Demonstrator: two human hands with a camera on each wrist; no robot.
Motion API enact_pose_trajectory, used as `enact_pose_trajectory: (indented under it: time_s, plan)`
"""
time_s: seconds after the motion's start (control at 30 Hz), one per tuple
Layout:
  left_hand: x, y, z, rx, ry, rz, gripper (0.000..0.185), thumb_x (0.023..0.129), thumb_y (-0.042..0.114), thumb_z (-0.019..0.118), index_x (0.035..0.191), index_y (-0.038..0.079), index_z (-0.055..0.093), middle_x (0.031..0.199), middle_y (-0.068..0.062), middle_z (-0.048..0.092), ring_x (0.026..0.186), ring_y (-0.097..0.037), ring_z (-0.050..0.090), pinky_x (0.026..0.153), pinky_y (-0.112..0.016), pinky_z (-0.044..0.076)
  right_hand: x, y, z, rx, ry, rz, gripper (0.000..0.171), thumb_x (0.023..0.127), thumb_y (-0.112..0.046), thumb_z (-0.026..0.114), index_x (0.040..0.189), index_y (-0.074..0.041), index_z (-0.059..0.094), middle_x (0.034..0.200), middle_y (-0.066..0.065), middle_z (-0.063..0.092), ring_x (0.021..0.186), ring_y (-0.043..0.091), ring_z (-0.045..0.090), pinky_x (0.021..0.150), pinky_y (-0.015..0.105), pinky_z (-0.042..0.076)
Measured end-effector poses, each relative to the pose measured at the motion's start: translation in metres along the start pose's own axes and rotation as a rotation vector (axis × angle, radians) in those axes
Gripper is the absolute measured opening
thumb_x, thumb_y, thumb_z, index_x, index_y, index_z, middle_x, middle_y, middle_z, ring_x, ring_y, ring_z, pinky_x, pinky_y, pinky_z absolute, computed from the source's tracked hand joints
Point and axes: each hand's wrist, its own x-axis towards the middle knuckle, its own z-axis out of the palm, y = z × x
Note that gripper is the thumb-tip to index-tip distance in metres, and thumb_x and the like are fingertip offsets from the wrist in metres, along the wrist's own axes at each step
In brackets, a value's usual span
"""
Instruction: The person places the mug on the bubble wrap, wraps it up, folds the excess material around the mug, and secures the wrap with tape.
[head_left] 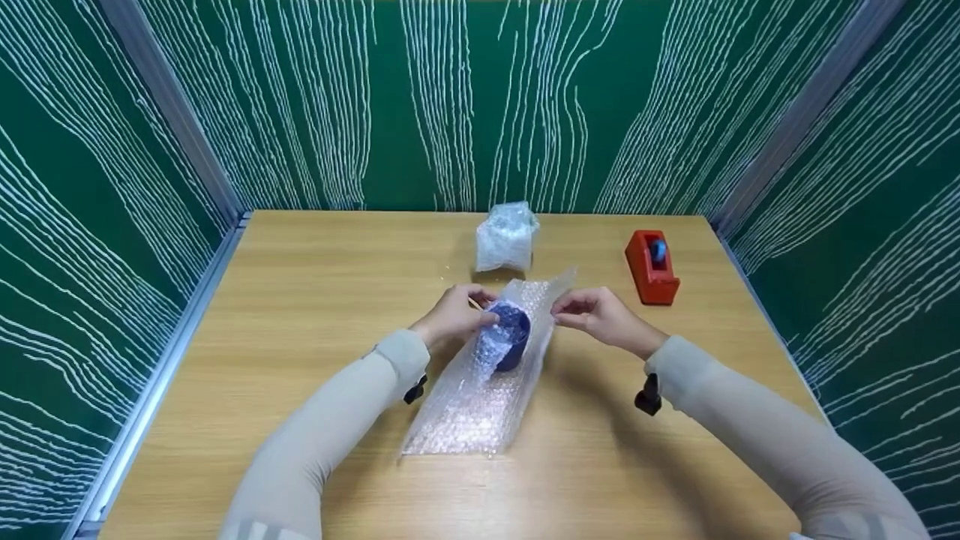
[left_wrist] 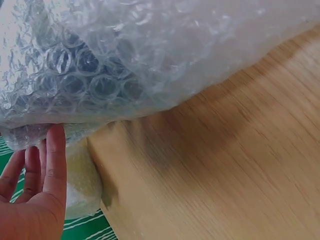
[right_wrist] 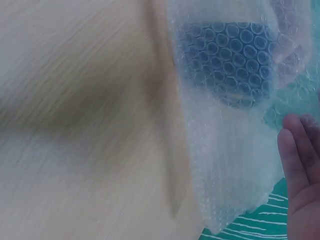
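Note:
A dark blue cup [head_left: 513, 346] stands on a long sheet of bubble wrap [head_left: 469, 420], with one flap of the wrap folded over its left side and top. My left hand [head_left: 463, 311] pinches that flap at the cup's rim, thumb on the near side. To the right of the cup, my right hand [head_left: 596, 316] pinches the sheet's raised right edge between thumb and fingers. In the left wrist view the cup's dark body shows through the bubbles above the left fingers [left_wrist: 56, 160]. The right wrist view shows the cup [right_wrist: 227, 60] behind a layer of wrap.
A bubble-wrapped bundle [head_left: 505, 238] sits at the back of the wooden table [head_left: 330, 285]. On the right stands a red tape dispenser [head_left: 651, 268] with a blue roll. Green walls with white lines [head_left: 517, 105] enclose the table's back and sides.

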Motion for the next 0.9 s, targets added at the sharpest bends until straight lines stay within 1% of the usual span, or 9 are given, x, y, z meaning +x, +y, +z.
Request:
enact_pose_trajectory:
  time_s: [0.07,0.17,0.33,0.43,0.57,0.63,0.7,0.8,0.9]
  plan:
    - [-0.002,0.002,-0.001,0.005,0.005,0.003,0.037,0.094,0.008,0.080,0.129,-0.002,0.073,0.113,-0.013,0.073,0.101,-0.021,0.065,0.084,-0.026,0.057,0.005,-0.002,0.003,-0.003,0.023,-0.011,0.017,0.101,-0.013,0.078,0.116,-0.005,0.081,0.117,0.017,0.080,0.101,0.021,0.073,0.091,0.019,0.061]
    - [-0.004,0.004,-0.002,0.007,0.001,0.007,0.031,0.101,0.014,0.076,0.129,0.000,0.074,0.117,-0.013,0.074,0.107,-0.024,0.067,0.091,-0.029,0.059,0.013,-0.004,0.007,-0.009,0.062,-0.052,0.017,0.101,-0.012,0.079,0.114,-0.002,0.081,0.111,0.016,0.079,0.096,0.020,0.071,0.086,0.019,0.061]
    - [-0.006,0.006,-0.007,-0.045,-0.022,-0.030,0.030,0.111,0.024,0.063,0.128,0.001,0.073,0.118,-0.013,0.074,0.104,-0.021,0.071,0.091,-0.034,0.065,0.024,-0.009,0.015,-0.020,0.106,-0.090,0.017,0.101,-0.012,0.078,0.111,0.001,0.079,0.105,0.014,0.079,0.090,0.020,0.068,0.079,0.020,0.060]
    - [-0.006,0.008,-0.010,-0.073,-0.045,-0.062,0.038,0.115,0.032,0.056,0.127,0.000,0.072,0.119,-0.014,0.074,0.105,-0.023,0.074,0.091,-0.036,0.067,0.030,-0.011,0.020,-0.034,0.119,-0.081,0.015,0.103,-0.015,0.076,0.110,-0.002,0.079,0.103,0.012,0.078,0.089,0.021,0.066,0.077,0.021,0.058]
    - [-0.005,0.009,-0.014,-0.087,-0.069,-0.088,0.053,0.117,0.047,0.044,0.118,0.002,0.072,0.117,-0.015,0.075,0.111,-0.033,0.075,0.094,-0.039,0.066,0.038,-0.011,0.026,-0.046,0.139,-0.054,0.015,0.105,-0.020,0.074,0.108,-0.007,0.079,0.100,0.011,0.076,0.087,0.022,0.064,0.074,0.023,0.057]
    - [-0.005,0.011,-0.016,-0.098,-0.072,-0.098,0.060,0.117,0.052,0.038,0.113,0.003,0.073,0.112,-0.015,0.076,0.108,-0.033,0.076,0.092,-0.039,0.067,0.041,-0.010,0.028,-0.049,0.156,-0.038,0.015,0.105,-0.021,0.074,0.106,-0.007,0.078,0.098,0.011,0.075,0.086,0.023,0.063,0.072,0.024,0.056]
    - [-0.005,0.013,-0.018,-0.111,-0.082,-0.099,0.066,0.117,0.055,0.034,0.110,0.001,0.072,0.110,-0.017,0.076,0.103,-0.031,0.076,0.092,-0.041,0.067,0.045,-0.010,0.029,-0.061,0.178,-0.018,0.014,0.105,-0.021,0.075,0.106,-0.007,0.078,0.096,0.011,0.074,0.085,0.023,0.062,0.071,0.024,0.055]
    - [-0.007,0.016,-0.024,-0.096,-0.108,-0.099,0.069,0.116,0.058,0.033,0.114,-0.001,0.070,0.113,-0.019,0.075,0.101,-0.028,0.077,0.093,-0.043,0.067,0.049,-0.012,0.032,-0.072,0.195,-0.001,0.013,0.104,-0.019,0.075,0.106,-0.007,0.078,0.096,0.011,0.074,0.086,0.023,0.062,0.072,0.024,0.056]
    - [-0.009,0.018,-0.028,-0.051,-0.145,-0.083,0.059,0.114,0.056,0.044,0.117,0.002,0.068,0.121,-0.016,0.074,0.110,-0.030,0.076,0.097,-0.045,0.066,0.053,-0.013,0.034,-0.077,0.199,0.009,0.012,0.104,-0.018,0.075,0.105,-0.007,0.078,0.097,0.011,0.075,0.087,0.024,0.062,0.074,0.025,0.056]
